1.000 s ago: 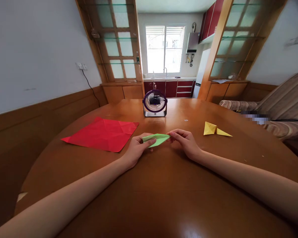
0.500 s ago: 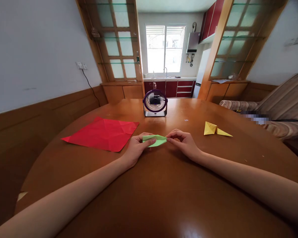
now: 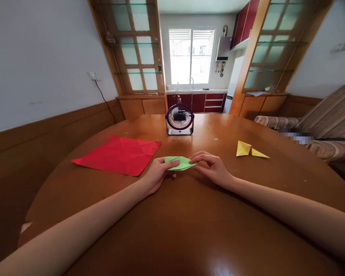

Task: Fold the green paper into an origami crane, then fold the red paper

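Note:
A folded piece of light green paper (image 3: 183, 163) is held between my two hands over the middle of the table. My left hand (image 3: 158, 171) grips its left end, thumb on top and fingers underneath. At the pointed right end, my right hand (image 3: 211, 166) has its fingers and thumb closed on the tip. A creased red paper sheet (image 3: 120, 155) lies flat to the left of my left hand. Off to the right rests a folded yellow paper piece (image 3: 243, 148) with a slim pointed part beside it.
A small purple desk fan (image 3: 179, 119) stands on the round wooden table (image 3: 178, 230) beyond my hands. Tiny scraps lie on the right side of the table. A striped armchair (image 3: 330, 119) is at the far right, and a wall with a socket (image 3: 94, 76) at the left.
My right hand has shifted its grip at the tip of the green paper, its fingers now a little more spread over the edge. My left hand keeps its hold.

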Motion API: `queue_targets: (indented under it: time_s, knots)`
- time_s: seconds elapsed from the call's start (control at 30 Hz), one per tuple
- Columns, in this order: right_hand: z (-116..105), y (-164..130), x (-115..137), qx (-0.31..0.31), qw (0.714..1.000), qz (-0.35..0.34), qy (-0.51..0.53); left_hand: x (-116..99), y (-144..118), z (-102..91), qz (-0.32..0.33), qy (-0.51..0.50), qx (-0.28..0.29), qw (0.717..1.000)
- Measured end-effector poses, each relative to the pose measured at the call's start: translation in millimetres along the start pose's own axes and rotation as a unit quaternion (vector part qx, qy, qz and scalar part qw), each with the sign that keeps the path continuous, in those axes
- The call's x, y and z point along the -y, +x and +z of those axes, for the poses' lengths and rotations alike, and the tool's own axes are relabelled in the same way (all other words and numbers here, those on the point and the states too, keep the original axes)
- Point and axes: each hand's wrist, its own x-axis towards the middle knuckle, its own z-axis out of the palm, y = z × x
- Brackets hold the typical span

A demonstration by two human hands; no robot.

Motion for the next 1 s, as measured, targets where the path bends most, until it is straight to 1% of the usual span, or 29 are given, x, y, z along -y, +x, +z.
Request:
queue_targets:
  time_s: [0.07,0.17,0.27,0.33,0.43,0.53,0.67,0.8,0.87,1.0]
  knots:
    - [0,-1,-2,-0.004,1.000,0.009,0.009,-1,0,0.0,-0.007,0.002,0.011,1.000]
    - [0,-1,-5,-0.026,0.999,0.027,0.033,-1,0,-0.2,0.003,0.009,0.034,0.999]
    - [-1,0,-7,-0.060,0.994,0.065,0.061,-2,-3,0.3,0.030,0.054,0.070,0.996]
    - [-2,1,-8,-0.070,0.990,0.098,0.075,-2,-5,1.4,0.049,0.098,0.077,0.991]
    - [-3,2,-8,-0.066,0.984,0.130,0.101,-2,-6,2.5,0.087,0.150,0.053,0.983]
    - [-3,3,-8,-0.058,0.981,0.138,0.123,1,-3,1.0,0.112,0.161,0.030,0.980]
    - [-2,3,-7,-0.065,0.976,0.159,0.135,5,-1,-1.9,0.095,0.132,0.001,0.987]
    - [-1,5,-8,-0.109,0.959,0.207,0.157,4,-1,-0.6,0.078,0.104,-0.036,0.991]
    - [-1,5,-9,-0.123,0.954,0.219,0.164,3,-1,0.8,0.072,0.089,-0.043,0.992]
    - [-2,5,-12,-0.124,0.951,0.221,0.176,2,-1,1.0,0.059,0.062,-0.044,0.995]
